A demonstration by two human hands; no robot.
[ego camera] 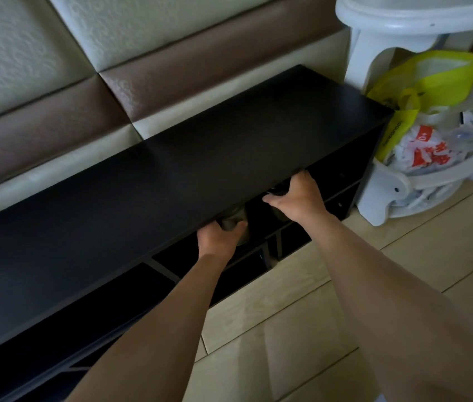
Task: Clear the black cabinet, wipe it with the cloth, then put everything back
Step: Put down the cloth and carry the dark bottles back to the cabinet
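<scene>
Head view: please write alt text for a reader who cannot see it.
Two bare hands reach under the top of a black cabinet: the left hand grips a greyish item, the right hand reaches in beside it. A yellow bag stands at the cabinet's right end, under a white stand.

The top of the black cabinet (171,169) hides the fingertips of the left hand (217,239) and right hand (296,198). The dark grey object (233,220) that the left hand grips is too shadowed to identify. The cabinet runs off the frame's left edge.
</scene>
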